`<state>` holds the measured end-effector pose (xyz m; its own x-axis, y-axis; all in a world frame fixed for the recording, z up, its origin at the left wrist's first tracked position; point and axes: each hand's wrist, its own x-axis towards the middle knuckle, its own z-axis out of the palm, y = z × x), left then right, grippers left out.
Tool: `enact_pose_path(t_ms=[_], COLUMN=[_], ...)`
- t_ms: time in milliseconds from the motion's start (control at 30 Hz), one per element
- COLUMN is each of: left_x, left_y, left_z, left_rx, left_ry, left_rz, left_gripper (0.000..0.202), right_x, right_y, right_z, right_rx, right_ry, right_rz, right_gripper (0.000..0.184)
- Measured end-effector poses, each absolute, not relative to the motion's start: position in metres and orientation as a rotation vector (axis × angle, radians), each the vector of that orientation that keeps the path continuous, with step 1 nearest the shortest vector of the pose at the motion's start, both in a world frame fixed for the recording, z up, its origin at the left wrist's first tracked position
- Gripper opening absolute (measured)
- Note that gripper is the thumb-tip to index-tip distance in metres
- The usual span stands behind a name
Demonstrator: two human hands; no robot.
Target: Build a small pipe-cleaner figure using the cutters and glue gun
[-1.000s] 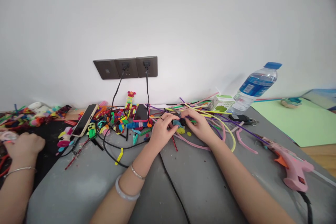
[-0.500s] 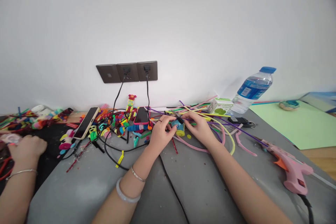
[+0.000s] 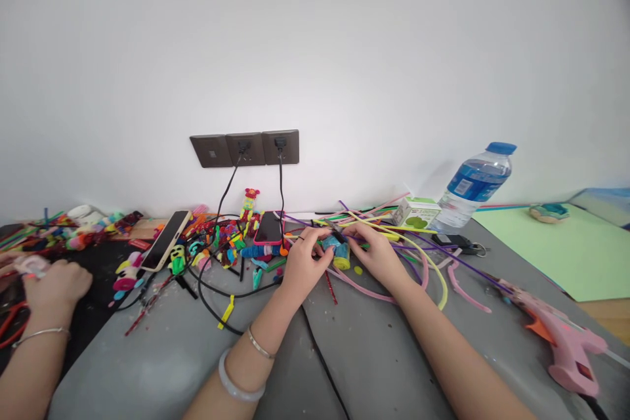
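Both my hands meet over a small blue and yellow fuzzy craft piece [image 3: 338, 251] on the grey table cover [image 3: 374, 348]. My left hand [image 3: 304, 264] is closed, pinching the piece from its left side. My right hand [image 3: 374, 251] is closed on its right side, where a thin dark stick-like bit pokes up between the fingertips. Loose pipe cleaners [image 3: 418, 252] in pink, yellow, purple and green lie under and around my right hand.
Another person's hand [image 3: 54, 285] works at the far left among craft bits. Two phones [image 3: 165, 231] [image 3: 268, 228] charge from a wall socket strip [image 3: 246, 147]. Small colourful figures [image 3: 221, 246], a water bottle [image 3: 470, 187], a green-white carton [image 3: 416, 211], keys [image 3: 457, 243], a pink glue gun [image 3: 561, 338] and a green sheet [image 3: 556, 243] lie around.
My view has tilted up, so everything sits lower in frame. My fingers have shifted slightly on the craft piece; the other person's hand has moved a little right.
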<state>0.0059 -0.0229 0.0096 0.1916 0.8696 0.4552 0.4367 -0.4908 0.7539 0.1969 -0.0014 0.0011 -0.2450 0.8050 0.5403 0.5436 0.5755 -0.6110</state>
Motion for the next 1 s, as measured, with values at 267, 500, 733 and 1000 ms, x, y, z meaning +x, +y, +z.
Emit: enact_pose_path(t_ms=[267,500,733,1000], left_x=[0.004,0.006,0.008,0.010], left_y=[-0.018,-0.016,-0.014,-0.016], left_z=[0.004,0.002,-0.002,-0.002], left_rx=[1.994,1.842,1.565,1.443], left_ry=[1.233,1.230,1.207,1.111], left_rz=[1.307,1.383,1.420,1.326], left_gripper=[0.043,0.025,0.026,0.026], right_x=[0.206,0.201,0.190,0.185], right_y=[0.006,-0.003,-0.016,-0.017], right_z=[-0.003,0.008,0.018,0.012], right_rx=[-1.211,-1.143,-1.001,-1.011], right_ry=[-1.776,-1.783,-1.940,-1.937], right_rz=[0.273,0.272,0.487,0.610], right_gripper=[0.015,0.008,0.012,0.008])
